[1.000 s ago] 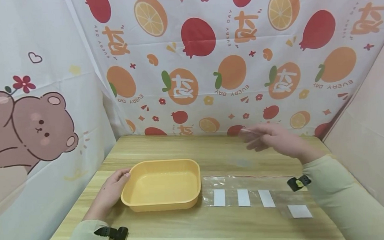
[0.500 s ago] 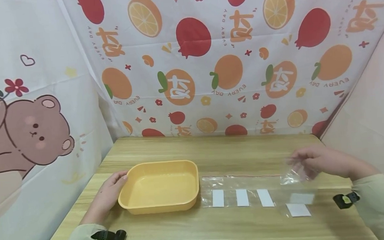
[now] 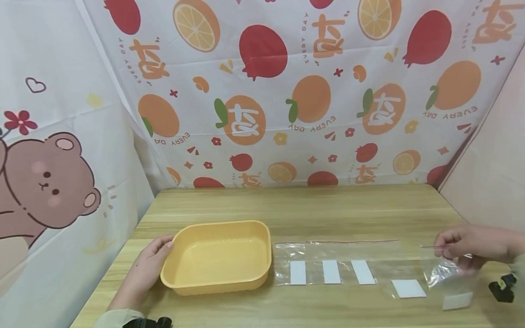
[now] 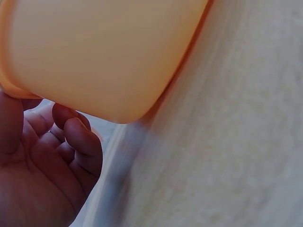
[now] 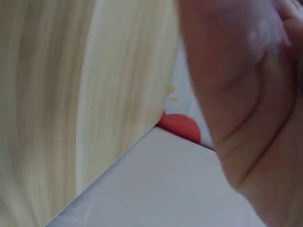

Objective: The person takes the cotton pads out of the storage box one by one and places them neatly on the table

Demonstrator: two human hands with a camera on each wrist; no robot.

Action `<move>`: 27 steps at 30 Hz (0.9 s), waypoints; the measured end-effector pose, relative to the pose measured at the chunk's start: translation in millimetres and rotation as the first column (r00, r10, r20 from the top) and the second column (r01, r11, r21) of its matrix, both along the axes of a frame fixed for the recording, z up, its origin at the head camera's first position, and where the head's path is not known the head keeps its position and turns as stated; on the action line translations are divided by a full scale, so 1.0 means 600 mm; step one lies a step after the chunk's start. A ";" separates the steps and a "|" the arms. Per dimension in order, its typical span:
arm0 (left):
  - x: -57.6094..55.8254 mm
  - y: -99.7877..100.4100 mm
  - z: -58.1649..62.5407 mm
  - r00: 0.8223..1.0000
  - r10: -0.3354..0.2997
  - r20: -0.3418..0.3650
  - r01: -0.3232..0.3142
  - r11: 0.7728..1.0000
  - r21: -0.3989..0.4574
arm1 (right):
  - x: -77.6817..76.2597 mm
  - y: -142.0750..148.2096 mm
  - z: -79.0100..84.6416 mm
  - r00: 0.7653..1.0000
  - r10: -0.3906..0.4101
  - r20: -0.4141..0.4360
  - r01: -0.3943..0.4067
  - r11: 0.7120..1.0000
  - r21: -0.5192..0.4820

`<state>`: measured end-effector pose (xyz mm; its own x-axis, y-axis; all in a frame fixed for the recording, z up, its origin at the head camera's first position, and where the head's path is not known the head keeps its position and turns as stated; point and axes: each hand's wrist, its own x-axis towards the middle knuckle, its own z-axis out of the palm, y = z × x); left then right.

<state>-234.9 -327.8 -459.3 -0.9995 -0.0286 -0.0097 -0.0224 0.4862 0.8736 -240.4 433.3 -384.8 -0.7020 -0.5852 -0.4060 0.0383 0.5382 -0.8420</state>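
Note:
A yellow plastic basin [image 3: 218, 286] stands on the wooden table. My left hand [image 3: 149, 265] grips its left side, thumb at the rim and the other fingers curled beneath it, as the left wrist view shows. At the right, my right hand [image 3: 479, 245] pinches a clear zip bag [image 3: 443, 274] by its red-lined top edge. A white rectangle [image 3: 457, 301] shows at the bag's lower end, close over the table. In the right wrist view the palm [image 5: 236, 94] fills the right side and the bag is mostly hidden.
Several clear zip bags [image 3: 340, 250] lie overlapping in a row right of the basin, each with a white rectangle [image 3: 298, 273]; the rightmost rectangle [image 3: 408, 288] lies sideways. A fruit-print curtain [image 3: 259, 109] closes the table's back. A bear-print cloth [image 3: 51, 182] hangs at the left.
My right hand has moved from the table's back, rightward and toward me, carrying the clear zip bag to the right end of the row. My left hand stays on the basin.

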 end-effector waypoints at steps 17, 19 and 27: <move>-0.002 0.004 -0.001 1.000 0.003 0.010 -0.003 1.000 0.028 | -0.059 -0.017 -0.111 0.766 0.019 -0.643 0.325 0.851 0.412; -0.003 0.003 -0.002 1.000 0.006 0.009 -0.006 1.000 0.024 | -0.063 -0.019 -0.118 0.755 0.006 -0.655 0.344 0.847 0.404; 0.000 0.000 -0.002 1.000 0.005 0.007 -0.005 1.000 0.027 | -0.071 -0.027 -0.128 0.718 -0.042 -0.695 0.390 0.851 0.351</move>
